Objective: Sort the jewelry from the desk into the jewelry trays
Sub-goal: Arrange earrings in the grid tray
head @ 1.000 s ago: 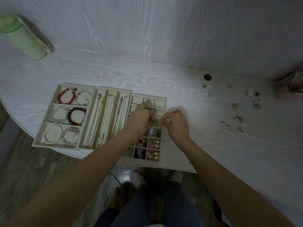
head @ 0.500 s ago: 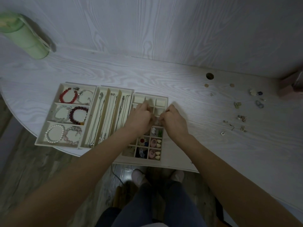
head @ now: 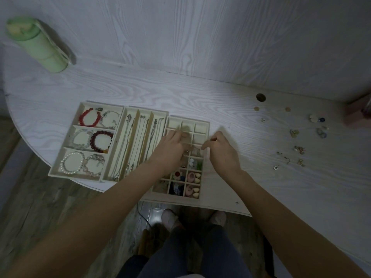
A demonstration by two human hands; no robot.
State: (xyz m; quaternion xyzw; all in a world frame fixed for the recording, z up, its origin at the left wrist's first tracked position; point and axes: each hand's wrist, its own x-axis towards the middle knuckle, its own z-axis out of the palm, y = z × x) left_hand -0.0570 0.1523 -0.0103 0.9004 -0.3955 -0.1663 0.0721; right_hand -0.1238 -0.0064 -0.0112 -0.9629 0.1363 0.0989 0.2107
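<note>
Both hands work over the small-compartment tray, which sits at the table's near edge, rightmost of three trays set side by side. The left hand lies over the tray's middle rows with fingers curled down into a cell; whether it holds anything I cannot tell, since the fingertips are hidden. The right hand hovers at the tray's right wall with thumb and forefinger drawn close together as if pinching, but any piece between them is too small to make out.

The step in hand looks like seating a small piece in one of the middle cells. To do it well, lower the pinch right into the chosen cell before letting go, so nothing bounces over a divider, and steady the tray with the other hand, as it hangs close to the near edge. Pairs seem best kept together, as in the filled near cells.

Loose jewelry lies scattered toward the table's right side, well apart from the trays. The bracelet tray and necklace tray already look filled.
</note>
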